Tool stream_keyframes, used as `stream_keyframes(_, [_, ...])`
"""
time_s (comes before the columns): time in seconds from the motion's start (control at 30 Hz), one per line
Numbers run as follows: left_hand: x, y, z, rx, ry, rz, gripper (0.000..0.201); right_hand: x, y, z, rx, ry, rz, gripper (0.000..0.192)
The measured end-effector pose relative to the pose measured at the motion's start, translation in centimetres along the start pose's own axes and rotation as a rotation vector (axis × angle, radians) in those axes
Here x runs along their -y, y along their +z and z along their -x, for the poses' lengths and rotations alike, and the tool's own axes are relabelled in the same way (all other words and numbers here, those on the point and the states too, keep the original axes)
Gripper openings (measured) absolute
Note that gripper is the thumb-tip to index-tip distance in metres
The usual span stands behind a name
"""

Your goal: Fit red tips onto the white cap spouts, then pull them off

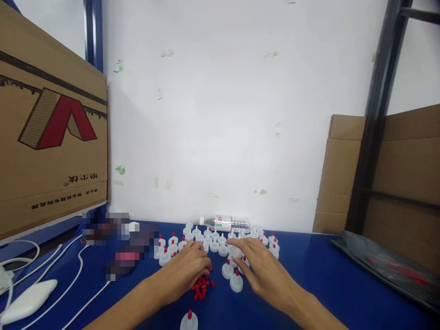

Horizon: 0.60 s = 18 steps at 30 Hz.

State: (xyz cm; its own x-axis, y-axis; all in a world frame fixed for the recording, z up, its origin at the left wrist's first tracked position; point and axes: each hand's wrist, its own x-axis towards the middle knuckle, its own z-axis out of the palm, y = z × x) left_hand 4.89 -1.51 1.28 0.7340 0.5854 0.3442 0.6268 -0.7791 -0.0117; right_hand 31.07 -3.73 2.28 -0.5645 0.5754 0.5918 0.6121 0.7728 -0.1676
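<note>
Nearest to us stands one white cap with a red tip (189,320) on the blue table (326,279), alone, below the hands. Our left hand (185,271) lies palm down, fingers curled loosely over a small pile of red plugs (202,287); we cannot tell if it pinches one. Our right hand (263,270) rests flat, fingers spread, touching the white caps (235,280) just left of it. A water bottle (225,223) lies sideways behind.

A pixelated patch (113,245) blots out whatever sits left of the caps (213,243). The left hand (184,272) covers part of the red tips (202,286); its fingertips are hidden. One cap (189,321) is cut by the bottom edge. Both forearms run off-frame. The bottle (225,223) label is too small to read.
</note>
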Motion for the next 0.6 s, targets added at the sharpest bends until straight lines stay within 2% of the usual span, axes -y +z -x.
stream_keyframes(0.27, [0.8, 0.9, 0.0, 0.012, 0.022, 0.028, 0.013, 0.1, -0.1, -0.1, -0.015, -0.036, 0.05, 0.042])
stream_keyframes(0.47, [-0.3, 0.3, 0.2, 0.018, 0.003, 0.077, 0.017, 0.6, -0.1, -0.2, -0.002, -0.061, 0.056, 0.04])
stream_keyframes(0.6, [-1.1, -0.1, 0.1, 0.019, -0.015, 0.101, 0.018, 0.7, -0.1, -0.2, -0.005, -0.061, 0.059, 0.046])
